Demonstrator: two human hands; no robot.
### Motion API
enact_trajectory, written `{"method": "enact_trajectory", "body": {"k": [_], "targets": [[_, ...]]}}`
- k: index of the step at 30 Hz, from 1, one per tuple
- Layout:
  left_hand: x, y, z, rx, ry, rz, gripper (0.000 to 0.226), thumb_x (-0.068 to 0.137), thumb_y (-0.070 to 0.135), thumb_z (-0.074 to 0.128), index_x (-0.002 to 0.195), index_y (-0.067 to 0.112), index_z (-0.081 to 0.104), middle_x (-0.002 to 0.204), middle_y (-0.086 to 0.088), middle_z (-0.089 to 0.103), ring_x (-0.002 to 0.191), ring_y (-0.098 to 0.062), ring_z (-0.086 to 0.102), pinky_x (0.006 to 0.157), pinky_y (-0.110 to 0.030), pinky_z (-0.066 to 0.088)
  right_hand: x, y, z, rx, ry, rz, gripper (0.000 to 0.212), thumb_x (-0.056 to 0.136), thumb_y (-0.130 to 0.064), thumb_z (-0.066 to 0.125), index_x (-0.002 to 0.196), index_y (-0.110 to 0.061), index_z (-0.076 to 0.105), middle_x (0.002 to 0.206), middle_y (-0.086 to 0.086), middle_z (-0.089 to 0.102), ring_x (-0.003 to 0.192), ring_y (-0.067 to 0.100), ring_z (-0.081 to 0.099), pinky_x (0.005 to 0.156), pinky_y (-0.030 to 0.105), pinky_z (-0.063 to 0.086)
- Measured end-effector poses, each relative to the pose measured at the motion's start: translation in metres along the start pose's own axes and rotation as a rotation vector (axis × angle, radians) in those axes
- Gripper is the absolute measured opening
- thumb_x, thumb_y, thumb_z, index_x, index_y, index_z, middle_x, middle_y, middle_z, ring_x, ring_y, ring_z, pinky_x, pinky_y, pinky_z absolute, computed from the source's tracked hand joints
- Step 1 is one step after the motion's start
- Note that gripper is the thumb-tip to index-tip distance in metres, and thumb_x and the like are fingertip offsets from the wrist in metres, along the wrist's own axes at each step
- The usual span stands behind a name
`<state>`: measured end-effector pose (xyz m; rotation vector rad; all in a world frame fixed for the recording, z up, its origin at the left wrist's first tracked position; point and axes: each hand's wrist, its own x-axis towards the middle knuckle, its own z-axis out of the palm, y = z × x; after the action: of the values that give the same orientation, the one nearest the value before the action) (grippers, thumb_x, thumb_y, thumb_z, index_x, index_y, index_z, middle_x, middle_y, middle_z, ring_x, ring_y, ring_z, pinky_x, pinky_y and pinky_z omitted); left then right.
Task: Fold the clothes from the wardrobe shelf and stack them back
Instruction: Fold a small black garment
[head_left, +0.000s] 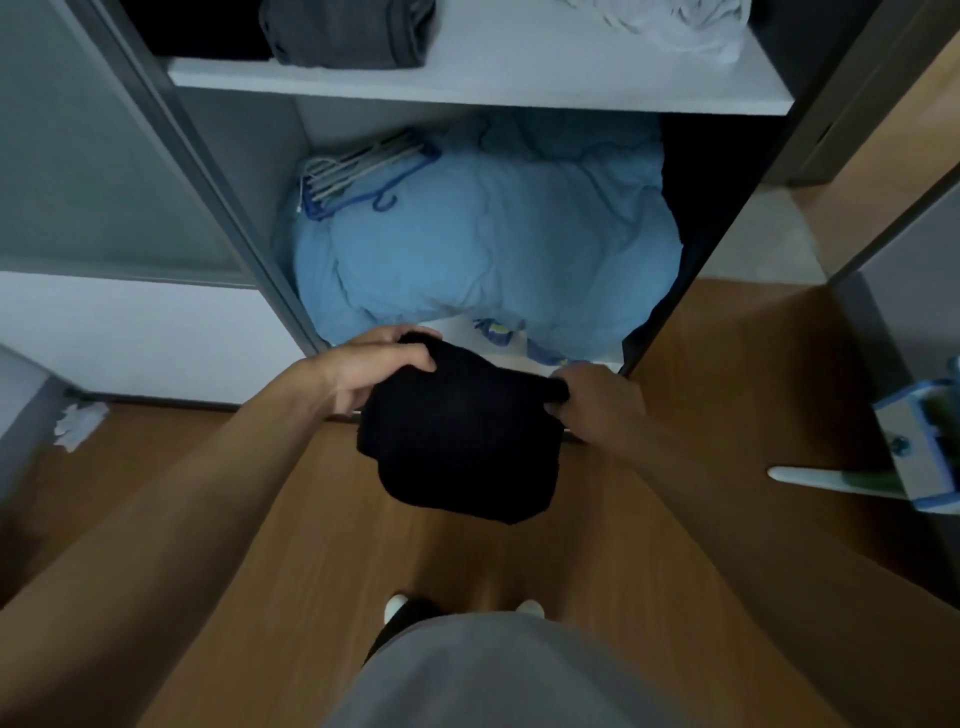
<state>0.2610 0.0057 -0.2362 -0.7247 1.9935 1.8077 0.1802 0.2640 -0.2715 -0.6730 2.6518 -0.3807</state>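
Observation:
A black garment (460, 436), folded into a small bundle, hangs in the air in front of the open wardrobe. My left hand (376, 366) grips its upper left corner and my right hand (597, 400) pinches its upper right edge. On the white wardrobe shelf (483, 83) above lies a folded dark grey garment (348, 31) at the left and a crumpled white garment (675, 23) at the right.
Below the shelf a large light blue duvet (483, 239) fills the compartment, with a bunch of hangers (358, 171) on its left. The floor is wood (208, 545). A white-and-blue mop head (919, 457) lies at the right, crumpled white paper (78, 423) at the left.

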Motion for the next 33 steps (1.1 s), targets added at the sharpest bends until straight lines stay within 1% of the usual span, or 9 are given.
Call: {"method": "enact_trajectory", "body": {"k": [5,11,18,21,23,25,28,31,33], "targets": [[-0.007,0.027,-0.009,-0.104,0.055,0.109,0.038,0.09,0.004,0.064,0.124,0.021,0.065,0.117,-0.007,0.072,0.109,-0.021,0.069,0.081,-0.026,0.059,0.026,0.0,-0.04,0.835,0.069,0.097,0.018,0.097,-0.01,0.057,0.104,-0.026,0.063,0.101,0.002,0.068,0.067,0.02,0.073,0.053,0.026,0.056],[-0.013,0.083,-0.037,-0.146,0.091,0.242,0.038,0.099,0.0,0.052,0.134,0.015,0.056,0.112,-0.008,0.066,0.093,-0.016,0.068,0.057,-0.025,0.061,0.075,-0.026,-0.09,1.425,-0.014,0.029,0.018,0.096,-0.011,0.059,0.106,-0.025,0.063,0.11,0.009,0.071,0.096,0.029,0.073,0.077,0.045,0.061],[-0.002,0.159,-0.111,0.013,0.064,0.416,0.044,0.101,-0.005,0.046,0.131,0.026,0.057,0.12,-0.005,0.064,0.1,-0.019,0.068,0.059,-0.031,0.06,0.142,-0.099,-0.169,1.66,0.082,-0.262,0.018,0.095,-0.002,0.049,0.092,-0.009,0.065,0.08,0.008,0.066,0.076,0.018,0.064,0.072,0.033,0.054],[0.018,0.19,-0.148,0.133,0.076,0.49,0.064,0.092,-0.022,0.042,0.136,0.023,0.051,0.127,-0.011,0.06,0.109,-0.026,0.063,0.08,-0.044,0.053,0.177,-0.132,-0.197,1.664,0.166,-0.304,0.015,0.096,-0.01,0.052,0.092,-0.008,0.066,0.07,0.005,0.066,0.065,0.015,0.066,0.059,0.027,0.052],[0.037,0.213,-0.172,0.152,0.144,0.579,0.07,0.083,-0.03,0.039,0.133,0.018,0.053,0.125,-0.01,0.062,0.108,-0.017,0.064,0.087,-0.035,0.056,0.203,-0.151,-0.218,1.643,0.204,-0.343,0.016,0.096,-0.013,0.054,0.102,-0.007,0.068,0.078,0.004,0.071,0.073,0.015,0.069,0.064,0.029,0.055],[0.056,0.237,-0.196,0.152,0.263,0.648,0.065,0.083,-0.028,0.04,0.128,0.017,0.057,0.107,-0.003,0.065,0.09,-0.011,0.064,0.065,-0.022,0.055,0.231,-0.168,-0.239,1.594,0.227,-0.374,0.022,0.096,-0.014,0.056,0.113,-0.007,0.068,0.091,0.006,0.074,0.086,0.019,0.07,0.072,0.034,0.057],[0.088,0.279,-0.236,0.1,0.452,0.707,0.052,0.087,-0.021,0.043,0.112,0.019,0.066,0.077,0.004,0.064,0.062,-0.011,0.059,0.042,-0.021,0.044,0.272,-0.203,-0.269,1.5,0.258,-0.411,0.026,0.095,-0.012,0.056,0.118,-0.004,0.066,0.097,0.008,0.073,0.09,0.022,0.069,0.074,0.037,0.056],[0.114,0.331,-0.276,-0.045,0.543,0.794,0.053,0.086,-0.021,0.04,0.092,0.023,0.068,0.092,-0.002,0.066,0.076,-0.016,0.064,0.045,-0.02,0.05,0.314,-0.24,-0.304,1.51,0.355,-0.453,0.029,0.093,0.002,0.048,0.118,0.005,0.062,0.099,0.012,0.069,0.094,0.025,0.066,0.086,0.04,0.055],[0.124,0.361,-0.301,-0.127,0.584,0.911,0.058,0.084,-0.022,0.039,0.088,0.027,0.07,0.103,-0.002,0.067,0.086,-0.019,0.067,0.053,-0.022,0.055,0.34,-0.26,-0.326,1.497,0.436,-0.548,0.023,0.083,0.006,0.049,0.101,-0.001,0.062,0.088,0.008,0.065,0.083,0.022,0.062,0.076,0.036,0.052]]}}
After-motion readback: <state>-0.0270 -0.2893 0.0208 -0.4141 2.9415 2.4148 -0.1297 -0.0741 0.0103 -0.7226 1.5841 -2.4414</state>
